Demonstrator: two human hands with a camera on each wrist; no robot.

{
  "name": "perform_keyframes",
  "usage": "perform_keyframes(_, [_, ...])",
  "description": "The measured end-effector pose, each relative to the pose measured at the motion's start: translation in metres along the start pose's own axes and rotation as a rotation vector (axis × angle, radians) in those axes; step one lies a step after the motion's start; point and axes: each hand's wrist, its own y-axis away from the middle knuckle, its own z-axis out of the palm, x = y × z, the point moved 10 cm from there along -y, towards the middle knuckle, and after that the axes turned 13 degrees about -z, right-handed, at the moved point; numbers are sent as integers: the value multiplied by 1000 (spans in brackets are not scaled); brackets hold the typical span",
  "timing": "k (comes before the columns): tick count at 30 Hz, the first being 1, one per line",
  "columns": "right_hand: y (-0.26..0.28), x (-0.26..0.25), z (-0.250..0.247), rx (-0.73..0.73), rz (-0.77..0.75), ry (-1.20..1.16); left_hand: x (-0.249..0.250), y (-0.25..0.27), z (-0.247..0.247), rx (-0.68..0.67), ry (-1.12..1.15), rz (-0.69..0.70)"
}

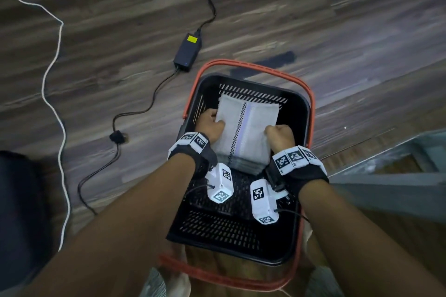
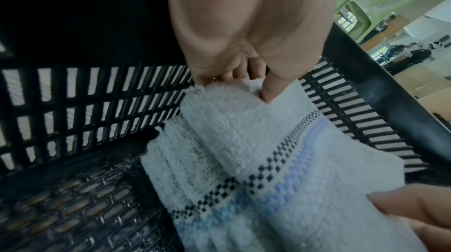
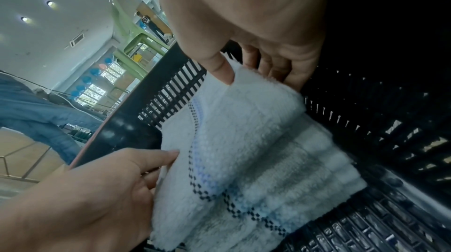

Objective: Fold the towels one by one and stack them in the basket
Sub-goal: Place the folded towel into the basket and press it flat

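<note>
Both hands were down inside the black basket (image 1: 299, 103), lowering a folded white towel (image 1: 246, 128) onto a stack of folded towels (image 1: 243, 166) lying at its far end. The left hand (image 1: 210, 124) pinched the towel's left edge, thumb on top and fingers (image 2: 246, 71) curled beneath; the right hand (image 1: 281, 136) gripped the right edge the same way. Judging by the layered edges in the wrist views, several towels were already folded and stacked. This one looked nearly placed, needing only release. Whether unfolded towels remained could not be told; none was in view.
</note>
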Motion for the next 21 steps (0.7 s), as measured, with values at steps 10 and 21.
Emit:
perform_keyframes(10, [26,-62,7,215,-550,621,49,43,1,377,-357,519])
perform_keyframes(21, [1,-8,49,75,-525,845,13,8,50,216,-889,555])
